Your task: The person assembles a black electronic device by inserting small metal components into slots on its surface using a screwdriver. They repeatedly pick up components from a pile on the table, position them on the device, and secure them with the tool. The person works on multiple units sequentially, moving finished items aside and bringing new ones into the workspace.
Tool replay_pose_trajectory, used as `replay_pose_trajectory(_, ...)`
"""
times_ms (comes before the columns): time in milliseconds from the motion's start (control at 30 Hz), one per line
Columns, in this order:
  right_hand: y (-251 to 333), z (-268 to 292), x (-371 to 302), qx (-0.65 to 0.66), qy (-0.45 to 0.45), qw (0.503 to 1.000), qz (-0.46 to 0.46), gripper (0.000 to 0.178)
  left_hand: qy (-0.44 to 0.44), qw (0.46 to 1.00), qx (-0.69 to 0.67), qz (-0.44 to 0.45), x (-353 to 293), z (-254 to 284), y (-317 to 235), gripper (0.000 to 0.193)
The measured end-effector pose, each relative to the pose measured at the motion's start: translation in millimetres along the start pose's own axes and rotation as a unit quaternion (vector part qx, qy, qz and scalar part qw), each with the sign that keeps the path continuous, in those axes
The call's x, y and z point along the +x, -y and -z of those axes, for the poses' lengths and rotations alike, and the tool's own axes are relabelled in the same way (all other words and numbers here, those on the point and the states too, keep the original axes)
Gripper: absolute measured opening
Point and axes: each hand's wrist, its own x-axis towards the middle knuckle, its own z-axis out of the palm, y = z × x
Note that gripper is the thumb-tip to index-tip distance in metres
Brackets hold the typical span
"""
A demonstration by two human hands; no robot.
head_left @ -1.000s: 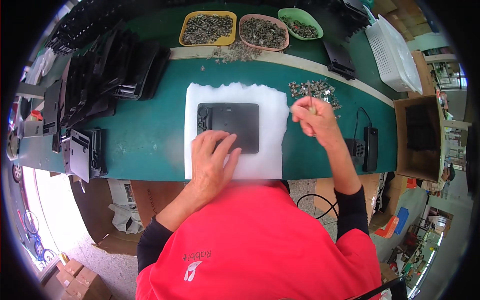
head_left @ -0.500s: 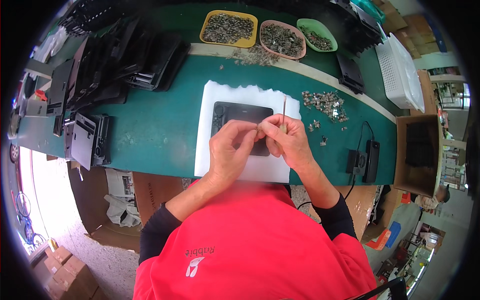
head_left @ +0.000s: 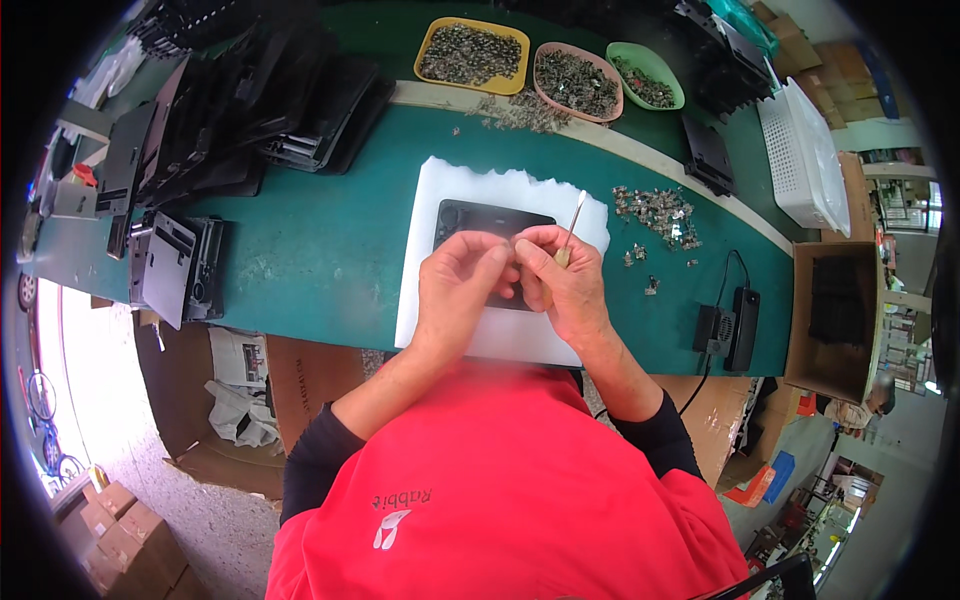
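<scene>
Both hands meet over a black plastic casing (head_left: 490,215) that lies on a white foam sheet (head_left: 415,250). My left hand (head_left: 455,290) has its thumb and fingers pinched close together; what they hold, if anything, is too small or hidden to name. Its fingertips touch those of my right hand (head_left: 570,285). Tucked in the right hand is a screwdriver (head_left: 575,222), its thin shaft pointing up and away and its pale handle against the palm. The right thumb and forefinger also pinch toward the left fingertips. Much of the casing is hidden beneath the hands.
Small metal parts (head_left: 660,215) lie loose right of the foam. Behind stand yellow (head_left: 427,68), pink (head_left: 618,105) and green (head_left: 680,92) trays of parts. Black casings (head_left: 310,130) are stacked at left. A black power adapter (head_left: 741,330) with a cable sits at right.
My hands stay together at the fingertips, with the left fingers slightly more curled. The screwdriver has tilted a little to the right. The whole view has shifted slightly.
</scene>
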Motion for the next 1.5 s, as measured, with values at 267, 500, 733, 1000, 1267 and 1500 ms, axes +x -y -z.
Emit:
replay_pose_trajectory(267, 17, 20, 1, -0.04, -0.008, 0.999, 0.005, 0.008, 0.143, 0.659, 0.68, -0.289, 10, 32, 6, 0.078)
replay_pose_trajectory(500, 23, 37, 0, -0.011, -0.019, 1.0, 0.017, 0.004, 0.149, 0.546, 0.69, -0.45, 19, 32, -1, 0.044)
replay_pose_trajectory(733, 42, 53, -8, 0.025, -0.048, 0.997, 0.056, 0.004, -0.088, 0.851, 0.426, -0.294, 35, 14, -69, 0.022)
replay_pose_trajectory(1000, 48, 47, -10, -0.101, -0.001, 0.994, 0.036, 0.011, -0.04, 0.997, 0.059, 0.007, 48, 43, -18, 0.026)
replay_pose_trajectory(1267, 32, 54, -8, -0.191, 0.027, 0.98, -0.052, 0.013, -0.06, 0.977, 0.204, -0.006, 19, 39, 5, 0.024)
replay_pose_trajectory(1500, 23, 52, 0, -0.351, 0.001, 0.936, -0.026, 0.013, -0.132, 0.867, 0.46, -0.138, 1, 33, -1, 0.054)
